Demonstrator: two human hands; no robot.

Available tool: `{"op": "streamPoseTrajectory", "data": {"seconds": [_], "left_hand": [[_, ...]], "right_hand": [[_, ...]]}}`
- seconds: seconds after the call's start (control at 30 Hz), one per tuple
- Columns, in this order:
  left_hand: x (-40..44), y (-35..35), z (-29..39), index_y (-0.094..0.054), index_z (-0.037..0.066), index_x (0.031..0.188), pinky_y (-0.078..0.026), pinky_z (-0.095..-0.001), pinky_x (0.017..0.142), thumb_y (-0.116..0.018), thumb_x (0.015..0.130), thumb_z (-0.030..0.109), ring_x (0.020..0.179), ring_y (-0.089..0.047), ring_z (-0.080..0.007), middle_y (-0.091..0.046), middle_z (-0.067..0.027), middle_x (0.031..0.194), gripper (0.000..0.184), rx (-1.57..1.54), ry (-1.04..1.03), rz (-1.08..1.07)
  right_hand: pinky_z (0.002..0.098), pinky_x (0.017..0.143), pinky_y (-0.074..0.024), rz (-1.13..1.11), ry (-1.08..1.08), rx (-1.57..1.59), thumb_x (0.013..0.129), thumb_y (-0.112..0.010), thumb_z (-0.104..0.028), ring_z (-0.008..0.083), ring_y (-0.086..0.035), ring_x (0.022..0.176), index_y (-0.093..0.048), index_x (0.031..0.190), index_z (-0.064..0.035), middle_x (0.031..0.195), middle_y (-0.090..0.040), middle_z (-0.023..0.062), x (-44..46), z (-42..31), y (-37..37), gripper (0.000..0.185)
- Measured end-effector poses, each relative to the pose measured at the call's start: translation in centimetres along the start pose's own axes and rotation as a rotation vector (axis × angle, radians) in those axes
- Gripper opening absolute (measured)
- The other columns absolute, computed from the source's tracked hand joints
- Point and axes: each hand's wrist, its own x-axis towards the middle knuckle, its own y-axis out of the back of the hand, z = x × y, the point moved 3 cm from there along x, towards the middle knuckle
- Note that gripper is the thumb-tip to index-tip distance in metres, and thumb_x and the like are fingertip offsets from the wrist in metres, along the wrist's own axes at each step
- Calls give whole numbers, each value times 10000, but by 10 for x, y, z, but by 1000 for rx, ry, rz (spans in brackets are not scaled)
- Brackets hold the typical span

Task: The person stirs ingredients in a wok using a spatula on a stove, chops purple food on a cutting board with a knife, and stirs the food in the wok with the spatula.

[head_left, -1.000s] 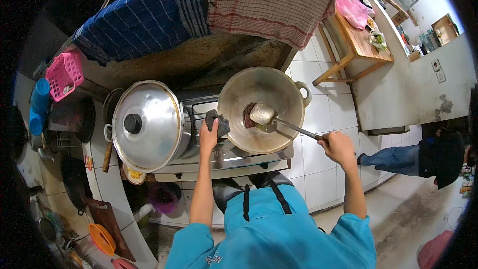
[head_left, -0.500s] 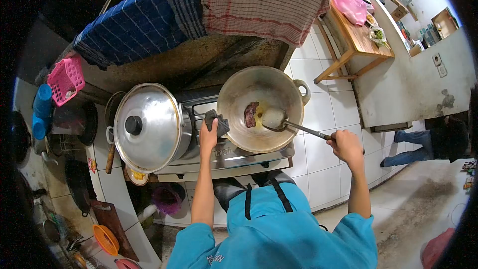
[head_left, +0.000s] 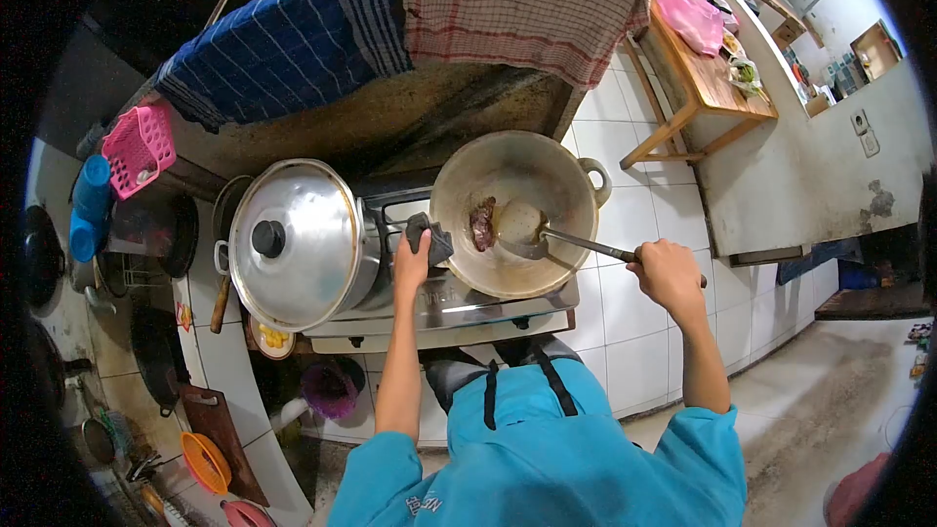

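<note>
A wide metal wok (head_left: 468, 171) sits on the gas stove (head_left: 468, 307). In it, a dark reddish-brown clump of food (head_left: 482, 224) lies left of the middle, with a little oil around it. My left hand (head_left: 414, 252) grips a dark grey cloth (head_left: 439, 242) at the wok's left side, where the cloth hides the handle. My right hand (head_left: 668, 275) is wrapped round the handle of a metal wok spatula (head_left: 590, 243). Its broad, rounded head rests inside the wok, just right of the food. On the left burner stands a large lidded pot (head_left: 307, 263).
Two cloths, one blue (head_left: 293, 34) and one checked (head_left: 517, 5), hang over the partition behind the stove. A wooden table (head_left: 673, 49) with a pink bag (head_left: 688, 15) stands at the back right. Left of the pot are a pink basket (head_left: 137, 151) and an orange basket (head_left: 205, 464).
The spatula head has shifted left toward the food, and the clump now lies slightly further left. My left hand keeps its hold. Another person at the right has mostly gone out of view.
</note>
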Motion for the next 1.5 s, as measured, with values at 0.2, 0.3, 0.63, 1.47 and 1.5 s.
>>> {"op": "streamPoseTrajectory", "data": {"seconds": [0.2, 0.3, 0.63, 1.47, 1.5], "left_hand": [[0, -2, 0, -538, 30, 1146, -405, -378, 882, -523, 864, 416, 1037, -544, -346, -583, -206, 1087, 478, 10, 4, 12], [4, -3, -6, -541, 30, 1141, -409, -377, 877, -525, 861, 413, 1029, -550, -347, -588, -207, 1077, 475, 14, -20, 19], [1, -6, -6, -526, 6, 1146, -416, -387, 865, -532, 848, 439, 1023, -550, -365, -584, -230, 1069, 526, 17, 9, 49], [3, -7, -11, -514, 19, 1173, -410, -406, 870, -532, 838, 475, 1038, -532, -391, -566, -243, 1096, 566, 51, 2, 64], [3, -7, -13, -515, 20, 1172, -411, -408, 868, -532, 838, 477, 1037, -532, -392, -565, -244, 1099, 566, 46, -2, 69]], "right_hand": [[419, 565, -465, 51, 11, 79, 791, -629, -269, 323, -603, 631, -633, 742, -36, 685, -613, 158, -4, -2, -14, 239], [422, 573, -472, 30, 9, 86, 791, -629, -276, 323, -610, 638, -616, 728, -29, 693, -614, 161, -3, -4, -26, 255], [439, 615, -482, -28, -58, 175, 797, -623, -273, 348, -615, 684, -638, 783, -37, 712, -617, 174, -19, 11, -61, 237], [428, 608, -485, 56, -129, 116, 798, -627, -249, 340, -618, 685, -617, 761, -24, 710, -621, 166, -45, 25, -30, 229], [426, 606, -484, 63, -122, 71, 795, -631, -244, 338, -619, 685, -616, 758, -23, 709, -621, 165, -46, 27, -18, 224]]}}
